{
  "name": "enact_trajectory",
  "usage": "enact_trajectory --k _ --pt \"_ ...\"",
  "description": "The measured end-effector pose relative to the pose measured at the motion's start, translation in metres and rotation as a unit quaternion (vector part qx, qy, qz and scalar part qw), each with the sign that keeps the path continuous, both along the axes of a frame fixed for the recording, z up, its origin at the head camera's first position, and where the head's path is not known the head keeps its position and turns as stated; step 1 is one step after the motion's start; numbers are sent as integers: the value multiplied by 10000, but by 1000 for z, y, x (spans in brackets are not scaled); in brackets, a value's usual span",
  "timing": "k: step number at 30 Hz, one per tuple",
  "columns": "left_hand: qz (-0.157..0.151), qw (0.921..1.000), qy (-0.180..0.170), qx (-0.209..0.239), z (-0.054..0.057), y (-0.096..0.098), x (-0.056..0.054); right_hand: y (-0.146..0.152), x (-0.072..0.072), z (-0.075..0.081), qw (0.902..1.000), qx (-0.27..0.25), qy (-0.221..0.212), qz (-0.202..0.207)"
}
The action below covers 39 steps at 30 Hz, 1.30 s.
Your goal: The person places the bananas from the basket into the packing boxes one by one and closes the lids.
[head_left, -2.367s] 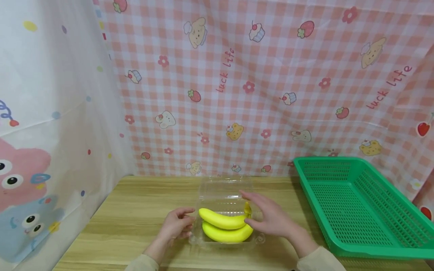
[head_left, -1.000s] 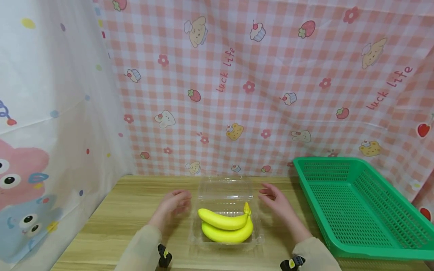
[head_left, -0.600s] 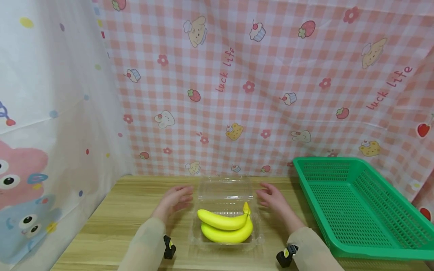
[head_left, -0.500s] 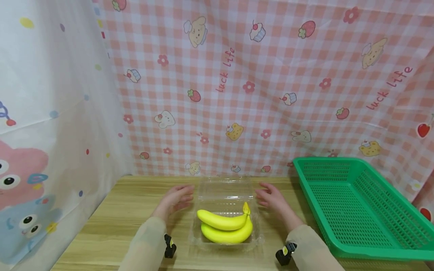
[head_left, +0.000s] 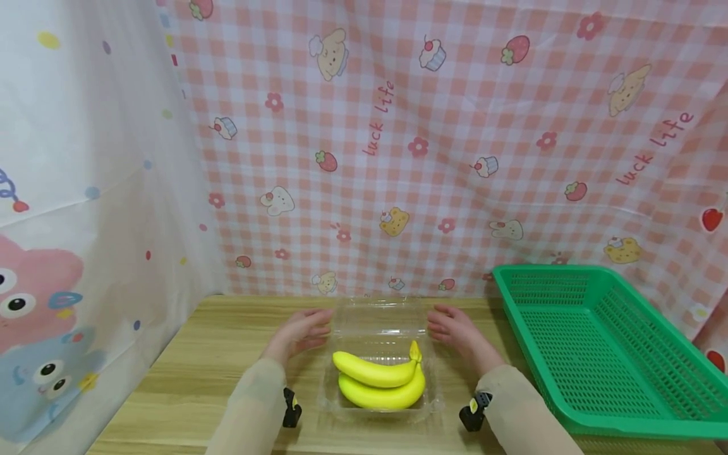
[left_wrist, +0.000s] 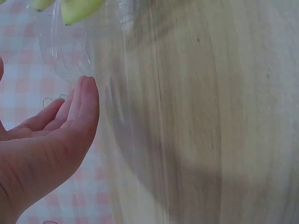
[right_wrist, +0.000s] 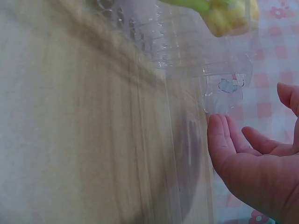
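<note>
A bunch of yellow bananas lies in the base of a clear plastic clamshell box, stem toward the right. The box's lid is folded back toward the curtain. My left hand is beside the lid's left edge, fingers extended toward it and holding nothing. On the opposite side my right hand mirrors it, fingertips right at the lid's right edge. In the left wrist view the fingers are nearly straight under the clear plastic. The right wrist view has the fingers close to the lid's corner.
A green plastic basket with slotted walls stands at the right of the wooden table. Behind the table hangs a pink checked curtain, and a white printed curtain hangs at the left.
My right hand has left the bananas' stem. Both hands have moved back along the box's sides and then inward to the lid's edges. The bananas and box stay in place.
</note>
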State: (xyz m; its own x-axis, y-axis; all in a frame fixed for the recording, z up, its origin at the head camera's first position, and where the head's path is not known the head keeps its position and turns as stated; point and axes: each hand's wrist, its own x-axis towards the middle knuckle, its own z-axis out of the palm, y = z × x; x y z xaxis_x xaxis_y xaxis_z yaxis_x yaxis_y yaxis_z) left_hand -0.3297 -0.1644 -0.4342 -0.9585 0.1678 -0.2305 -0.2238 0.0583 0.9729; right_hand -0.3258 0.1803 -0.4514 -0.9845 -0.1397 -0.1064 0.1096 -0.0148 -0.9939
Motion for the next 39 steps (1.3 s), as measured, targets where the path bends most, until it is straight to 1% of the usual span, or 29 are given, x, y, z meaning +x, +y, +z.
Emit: enact_trajectory --k 3,8,11,15,18,21,23,27,31,35,39 --pt "-55 10000 5 -24 1 3 0 -1 -4 1 10000 -15 -60 26" --pt "-18 10000 19 -15 2 7 -3 -3 -7 3 9998 34 -108 170" --pt "68 9999 21 93 1 9 -4 -5 -9 3 9997 6 -131 207" --pt "209 9992 54 331 2 12 -6 -7 -10 3 9997 -82 -186 107" --pt "230 9985 144 484 3 14 -7 -9 -11 5 9996 -202 -196 45" --pt "268 9975 242 600 3 15 -9 -9 -11 7 9995 -281 -133 -34" --pt "349 9969 294 637 4 16 -10 -8 -11 8 9994 -328 -61 -119" --pt "588 9953 480 594 6 18 -12 -8 -13 12 9987 -412 199 -228" --pt "754 9931 690 583 8 20 -12 -9 -12 18 9983 -339 413 -252" --pt "831 9914 817 589 10 20 -12 -11 -10 22 9979 -319 380 -405" --pt "885 9906 901 532 11 20 -12 -11 -9 24 9965 -436 358 -616"
